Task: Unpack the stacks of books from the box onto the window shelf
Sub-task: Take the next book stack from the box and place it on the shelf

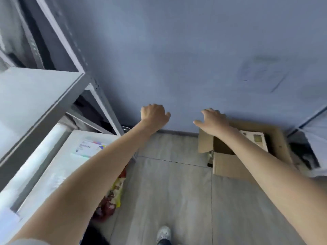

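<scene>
One cardboard box [228, 161], one book [254, 139] showing inside it, one book [88, 147] on the white shelf [58, 167], two hands.

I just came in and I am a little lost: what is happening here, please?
A person reaches both bare arms forward, holding nothing. The right hand hangs with fingers spread above the open brown cardboard box on the grey floor, where a pale book lies inside. The left hand hangs loosely curled beside it. No book is lifted yet.

Blue-grey wall [177, 50], grey tiled floor [168, 188]
</scene>
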{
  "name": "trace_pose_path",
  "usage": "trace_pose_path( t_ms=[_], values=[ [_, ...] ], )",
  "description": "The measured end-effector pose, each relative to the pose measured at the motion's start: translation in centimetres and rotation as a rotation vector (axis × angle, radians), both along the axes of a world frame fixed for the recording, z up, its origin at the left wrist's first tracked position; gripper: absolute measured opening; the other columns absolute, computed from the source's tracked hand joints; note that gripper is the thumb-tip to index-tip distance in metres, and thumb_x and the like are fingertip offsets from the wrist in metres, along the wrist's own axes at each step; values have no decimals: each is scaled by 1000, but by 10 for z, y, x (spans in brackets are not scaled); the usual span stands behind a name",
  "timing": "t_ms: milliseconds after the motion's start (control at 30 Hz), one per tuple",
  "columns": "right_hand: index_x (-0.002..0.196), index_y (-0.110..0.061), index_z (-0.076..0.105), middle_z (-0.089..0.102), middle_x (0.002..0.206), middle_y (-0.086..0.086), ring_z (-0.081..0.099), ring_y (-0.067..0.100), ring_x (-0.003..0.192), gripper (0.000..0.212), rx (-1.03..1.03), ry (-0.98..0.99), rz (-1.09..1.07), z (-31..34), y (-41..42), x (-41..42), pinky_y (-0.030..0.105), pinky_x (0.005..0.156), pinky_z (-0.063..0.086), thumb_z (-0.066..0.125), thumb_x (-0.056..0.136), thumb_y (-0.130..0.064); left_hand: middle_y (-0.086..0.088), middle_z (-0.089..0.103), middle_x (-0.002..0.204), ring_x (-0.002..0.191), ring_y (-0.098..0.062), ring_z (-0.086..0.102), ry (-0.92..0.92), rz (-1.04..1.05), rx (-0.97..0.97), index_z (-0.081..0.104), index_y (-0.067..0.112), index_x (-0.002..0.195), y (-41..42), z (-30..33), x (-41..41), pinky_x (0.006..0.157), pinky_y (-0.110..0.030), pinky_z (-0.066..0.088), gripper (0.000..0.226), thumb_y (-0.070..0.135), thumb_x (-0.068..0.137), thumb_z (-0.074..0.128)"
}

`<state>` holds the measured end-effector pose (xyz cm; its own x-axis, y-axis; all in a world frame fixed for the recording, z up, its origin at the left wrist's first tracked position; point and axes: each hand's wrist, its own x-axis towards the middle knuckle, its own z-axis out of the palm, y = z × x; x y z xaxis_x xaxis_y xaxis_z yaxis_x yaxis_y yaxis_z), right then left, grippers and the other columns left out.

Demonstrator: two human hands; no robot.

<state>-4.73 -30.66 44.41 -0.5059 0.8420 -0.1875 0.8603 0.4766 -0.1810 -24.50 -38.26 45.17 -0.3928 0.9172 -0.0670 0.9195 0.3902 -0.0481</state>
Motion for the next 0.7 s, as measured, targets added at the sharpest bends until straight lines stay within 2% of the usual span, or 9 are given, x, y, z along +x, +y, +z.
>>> trace_pose_path(
  t_ms=[100,200,300,333,533,700],
  values=[
    [133,-9,49,50,139,11,46,32,128,57,-22,33,-128,-21,32,53,45,97,44,43,95,-51,-9,67,96,75,-27,51,-72,-95,-34,55,12,84,59,-21,44,65,-30,34,40,44,98,36],
    [138,-12,47,48,144,9,44,30,134,58,-40,24,-225,-45,58,112,43,101,40,44,94,-50,-9,66,98,82,-27,55,-127,-197,-76,56,12,88,107,-42,99,68,-30,37,39,44,98,35],
    [117,-15,56,54,134,13,49,33,126,41,-65,-28,-284,-72,89,172,41,92,43,46,94,-47,-7,64,94,83,-26,56,-137,-257,-111,58,13,91,150,-65,158,69,-30,39,37,43,99,36],
    [116,-13,57,55,132,13,50,34,124,42,-74,-51,-299,-81,102,192,40,89,44,46,94,-47,-6,63,92,81,-25,55,-138,-269,-124,58,14,91,165,-75,178,68,-31,39,38,43,99,35],
    [134,-8,50,53,135,14,50,35,122,52,-167,-79,-360,-127,171,289,43,98,43,44,95,-42,-1,53,69,70,-21,53,-190,-239,-190,62,12,81,239,-139,272,63,-30,38,45,46,98,37],
    [139,-12,47,53,137,10,52,29,122,52,-239,-99,-366,-165,224,340,45,98,46,43,98,-42,-3,56,67,70,-22,58,-284,-172,-300,56,13,70,286,-188,318,70,-33,47,48,48,97,38]
  ],
)
